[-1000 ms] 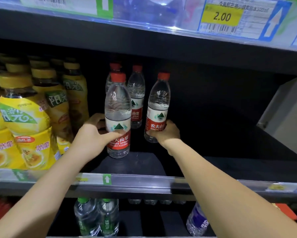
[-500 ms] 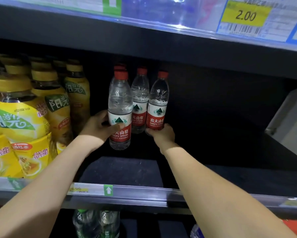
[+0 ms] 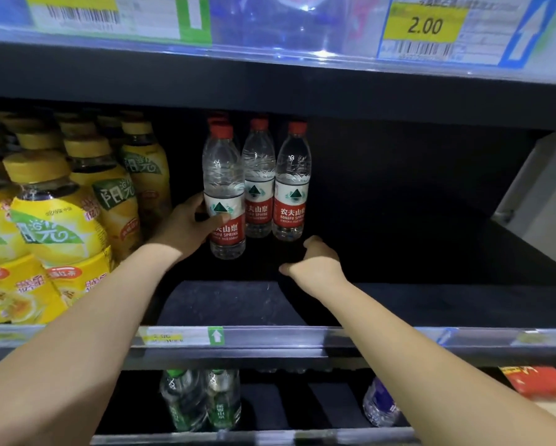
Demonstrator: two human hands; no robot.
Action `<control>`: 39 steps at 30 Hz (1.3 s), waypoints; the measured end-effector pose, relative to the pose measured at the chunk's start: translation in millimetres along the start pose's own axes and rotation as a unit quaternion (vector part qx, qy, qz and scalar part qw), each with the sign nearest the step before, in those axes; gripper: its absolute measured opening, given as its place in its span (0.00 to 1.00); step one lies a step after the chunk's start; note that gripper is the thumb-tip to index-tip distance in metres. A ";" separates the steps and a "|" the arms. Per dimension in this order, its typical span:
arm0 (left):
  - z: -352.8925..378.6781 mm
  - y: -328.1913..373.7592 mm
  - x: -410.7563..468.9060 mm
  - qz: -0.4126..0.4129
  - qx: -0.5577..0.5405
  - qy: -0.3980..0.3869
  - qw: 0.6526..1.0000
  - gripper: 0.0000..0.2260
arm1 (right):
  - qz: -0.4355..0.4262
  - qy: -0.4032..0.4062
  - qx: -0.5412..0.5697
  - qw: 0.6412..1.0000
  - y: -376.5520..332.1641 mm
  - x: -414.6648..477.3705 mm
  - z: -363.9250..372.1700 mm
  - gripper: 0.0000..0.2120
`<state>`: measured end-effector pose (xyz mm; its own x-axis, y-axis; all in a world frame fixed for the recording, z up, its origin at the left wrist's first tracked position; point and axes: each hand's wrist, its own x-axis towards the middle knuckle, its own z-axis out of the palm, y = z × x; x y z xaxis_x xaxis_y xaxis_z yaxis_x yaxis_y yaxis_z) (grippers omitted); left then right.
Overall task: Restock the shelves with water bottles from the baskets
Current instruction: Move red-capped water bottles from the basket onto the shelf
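Note:
Clear water bottles with red caps and red labels stand upright deep on the dark shelf (image 3: 225, 304). My left hand (image 3: 186, 228) grips the nearest bottle (image 3: 223, 191) at its label, thumb across the front. Beside it stand a middle bottle (image 3: 259, 178) and a right bottle (image 3: 292, 181), with one more cap showing behind the nearest bottle. My right hand (image 3: 313, 263) hovers just below and in front of the right bottle, fingers loosely curled, holding nothing.
Several yellow tea bottles (image 3: 54, 226) fill the shelf's left side. The upper shelf edge (image 3: 270, 49) carries price tags. A rail with a green arrow tag (image 3: 215, 336) fronts this shelf. Below stand green-capped bottles (image 3: 202, 400) and a blue-labelled bottle (image 3: 381, 407).
My right hand has let go of the right bottle and drawn back. Both bottles were pushed deeper into the shelf, and the left hand still holds the nearest one.

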<state>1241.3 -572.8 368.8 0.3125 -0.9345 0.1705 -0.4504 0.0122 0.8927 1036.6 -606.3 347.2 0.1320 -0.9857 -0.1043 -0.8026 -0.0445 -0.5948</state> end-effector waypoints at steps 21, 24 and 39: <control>67.4 -38.5 -349.5 0.006 0.519 -0.132 0.845 0.41 | -0.116 -0.005 -0.334 0.935 149.7 -281.5 59.8 0.43; 96.4 -70.9 -386.0 -0.083 0.521 -0.230 0.818 0.41 | -0.067 -0.076 -0.355 0.929 191.8 -307.4 93.8 0.44; 225.3 -300.4 -503.0 -0.304 0.438 -0.338 0.775 0.46 | 0.143 -0.320 -0.263 0.899 388.7 -321.1 270.4 0.49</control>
<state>1031.0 -186.6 -79.1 0.3143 -0.6492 -0.6926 -0.8795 -0.4739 0.0451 839.5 -263.2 -66.0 0.0499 -0.6819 -0.7298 -0.9987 -0.0409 -0.0300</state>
